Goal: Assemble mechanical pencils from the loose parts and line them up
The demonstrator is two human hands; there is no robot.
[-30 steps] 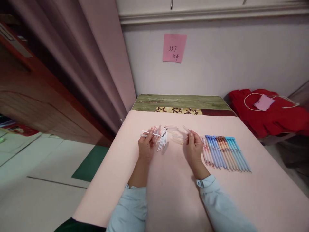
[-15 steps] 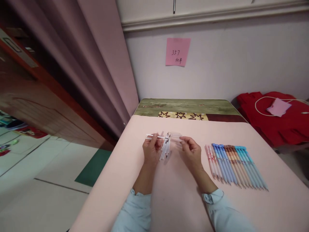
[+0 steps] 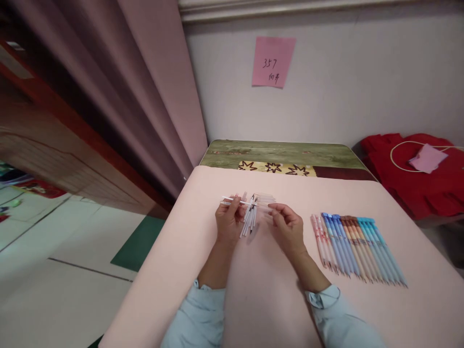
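My left hand [image 3: 229,220] pinches a thin white pen refill [image 3: 237,200], whose dark tip points right. Opposite it, my right hand [image 3: 287,223] has thumb and forefinger closed on a slim translucent piece [image 3: 264,208], its exact kind unclear. The refill's tip and this piece meet or nearly meet between the hands. Under them, a loose bundle of white refills [image 3: 248,222] with dark tips lies on the pink table cover [image 3: 268,299]. Several clear thin pieces [image 3: 267,198] rest just behind. Something red-patterned is partly hidden beyond my left fingers.
Right of my hands lies a neat row of pens [image 3: 357,249] in pink, blue, brown and turquoise groups. A red cloth [image 3: 384,154] with a cable and pink paper slips [image 3: 428,158] is beyond the table. A pink note [image 3: 273,62] hangs on the wall; a curtain [image 3: 159,87] borders the left.
The view has tilted down slightly. The left hand's refill now reaches the translucent piece in my right hand more closely. Both hands have otherwise hardly moved.
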